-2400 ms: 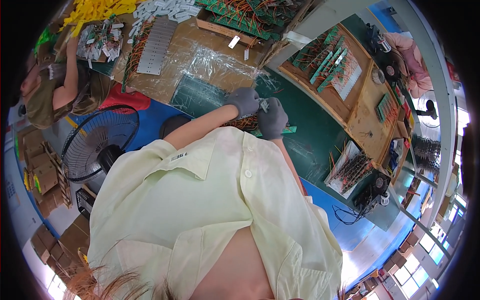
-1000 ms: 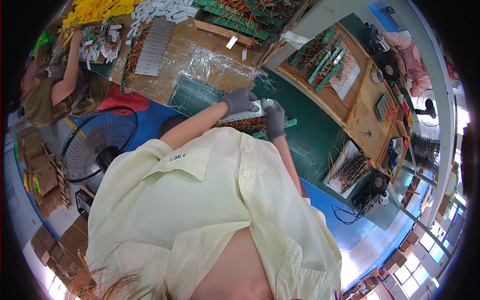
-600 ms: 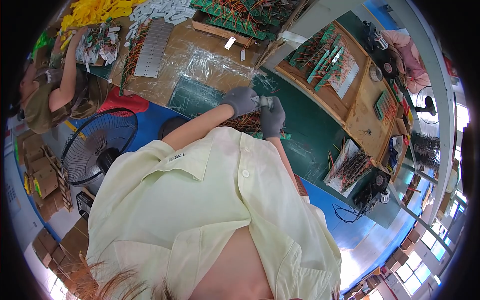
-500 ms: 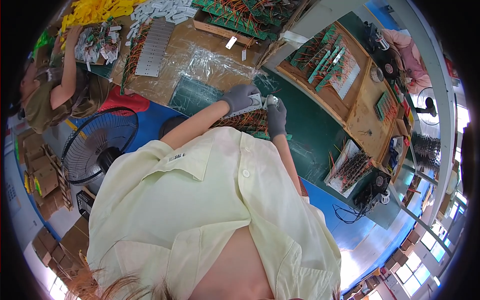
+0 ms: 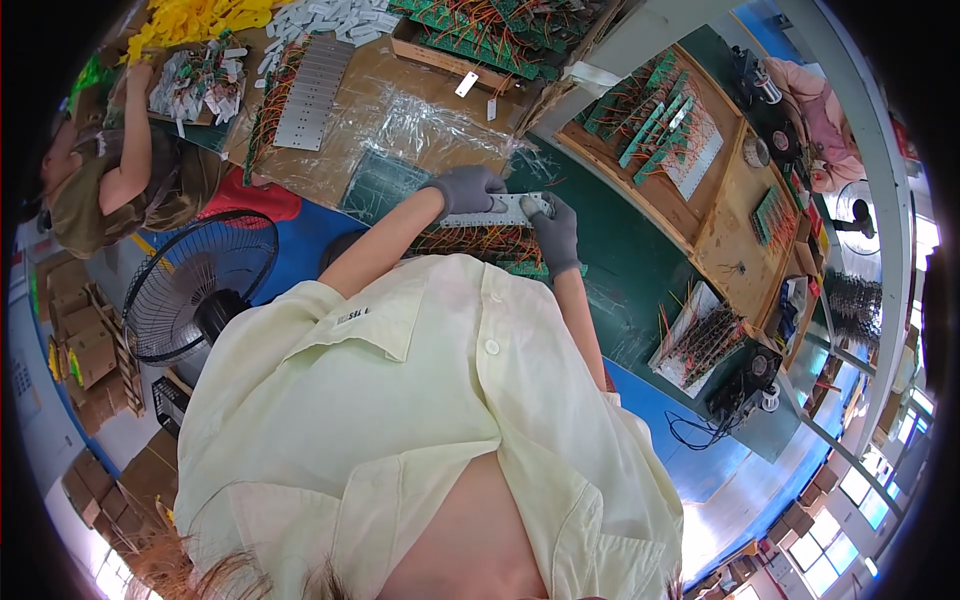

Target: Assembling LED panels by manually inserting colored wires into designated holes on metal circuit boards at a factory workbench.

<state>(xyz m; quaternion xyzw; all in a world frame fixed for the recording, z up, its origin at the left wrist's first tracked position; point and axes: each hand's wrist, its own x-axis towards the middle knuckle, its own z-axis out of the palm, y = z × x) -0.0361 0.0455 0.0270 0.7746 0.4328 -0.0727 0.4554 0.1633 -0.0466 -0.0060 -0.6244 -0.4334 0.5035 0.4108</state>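
Observation:
A pale strip-shaped panel point(image 5: 512, 209) with small marks along its edge lies across the near part of the green work surface, between my hands. My left hand point(image 5: 467, 191), in a grey glove, is closed on its left part, the thumb resting on top. My right hand point(image 5: 557, 236), also gloved in grey, grips the right end, with a pale fingertip on the panel. Just below the panel are many orange wires point(image 5: 490, 240) and a green circuit board edge point(image 5: 530, 268), partly hidden by my shirt.
A row of pale panels point(image 5: 307, 95) with wires lies at the far left. Wired green boards fill a box point(image 5: 440, 58) at the back and a wooden tray point(image 5: 700, 212) at right. A metal post point(image 5: 640, 50) rises beyond. A fan point(image 5: 200, 285) and a co-worker point(image 5: 120, 180) are left.
My left hand has shifted slightly left and my right hand slightly right and down. More of the pale strip panel shows between them, now lying straighter across.

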